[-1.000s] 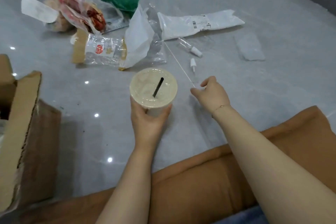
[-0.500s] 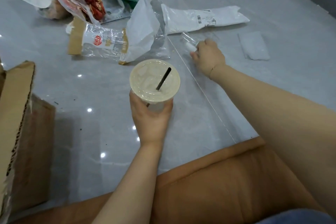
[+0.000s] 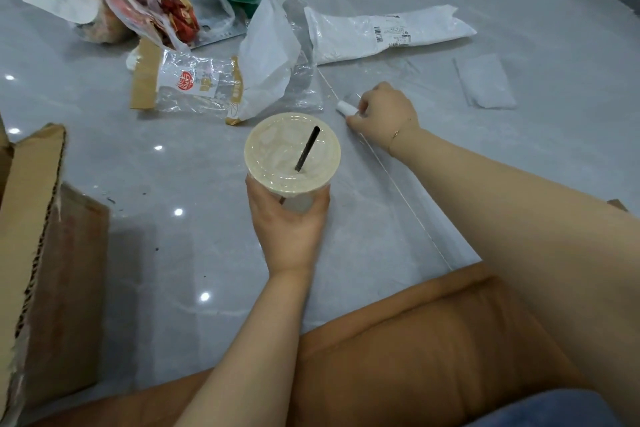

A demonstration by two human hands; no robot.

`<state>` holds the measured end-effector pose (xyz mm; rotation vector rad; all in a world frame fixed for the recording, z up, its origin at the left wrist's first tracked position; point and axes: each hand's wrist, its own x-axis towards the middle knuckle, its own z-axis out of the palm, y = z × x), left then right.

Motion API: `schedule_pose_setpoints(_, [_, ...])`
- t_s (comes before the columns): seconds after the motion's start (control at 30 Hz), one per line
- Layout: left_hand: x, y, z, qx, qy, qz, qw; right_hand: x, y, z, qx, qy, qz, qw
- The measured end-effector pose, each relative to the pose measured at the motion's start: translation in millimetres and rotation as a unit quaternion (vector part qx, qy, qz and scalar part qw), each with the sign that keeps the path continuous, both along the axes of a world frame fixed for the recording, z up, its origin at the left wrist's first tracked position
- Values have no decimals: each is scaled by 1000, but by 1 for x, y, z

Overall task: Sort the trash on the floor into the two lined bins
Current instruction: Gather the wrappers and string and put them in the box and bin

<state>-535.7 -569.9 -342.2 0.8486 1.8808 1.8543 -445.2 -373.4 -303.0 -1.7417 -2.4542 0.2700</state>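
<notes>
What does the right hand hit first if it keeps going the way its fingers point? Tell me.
The right hand points up-left across the floor, its fingers already on a small white cap. Beyond that, the crumpled clear plastic wrapper by the white bag looks first in line, though depth is uncertain.

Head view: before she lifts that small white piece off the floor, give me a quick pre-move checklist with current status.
1. Left hand grip on the lidded cup: ok, fingers wrap its side below the lid.
2. Cup upright, black straw seated through the lid: ok.
3. Right hand on the small white piece: ok, fingers are curled round it at floor level.
4. Piece fully off the floor: cannot tell.
5. Thin white string running past the right hand, clear of the fingers: cannot tell.
6. Lined bins in sight for the drop: not ok, only a cardboard box shows at left.
</notes>
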Motion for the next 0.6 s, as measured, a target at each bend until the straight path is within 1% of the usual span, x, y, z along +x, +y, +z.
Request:
schedule_pose_setpoints(0.13, [1,-2,6,-7,-11,0,1000,22,-45,15,-38,55,-25,997])
schedule_pose_setpoints(0.17, [1,-3,7,-10,-12,-6,1000,28,-58,20,-48,90,-47,994])
schedule_pose_setpoints(0.2, [1,-3,8,-12,-12,-11,1000,35,-70,23,-63,148,-83,984])
schedule_pose_setpoints(0.23, [0,-4,9,-16,-13,-14,1000,41,-84,28,-82,229,-124,962])
schedule_pose_setpoints(0.27, [0,-6,12,-18,-19,-18,1000,45,-97,31,-112,319,-172,925])
schedule_pose_setpoints(0.3, [0,-8,14,-20,-27,-21,999,48,-109,34,-149,402,-217,877])
schedule_pose_setpoints(0.33, [0,-11,16,-20,-39,-26,999,52,-122,38,-195,460,-256,828])
schedule_pose_setpoints(0.4, [1,-21,17,-29,-63,-31,997,55,-143,43,-294,530,-306,734])
schedule_pose_setpoints(0.47, [2,-36,24,-41,-82,-32,995,55,-160,49,-371,585,-318,648])
schedule_pose_setpoints(0.5, [2,-43,29,-46,-91,-28,994,56,-169,51,-393,602,-317,619])
schedule_pose_setpoints(0.53, [3,-48,34,-44,-98,-18,994,56,-175,51,-405,614,-314,601])
schedule_pose_setpoints(0.6, [4,-61,57,-27,-112,-2,993,55,-188,57,-418,625,-304,585])
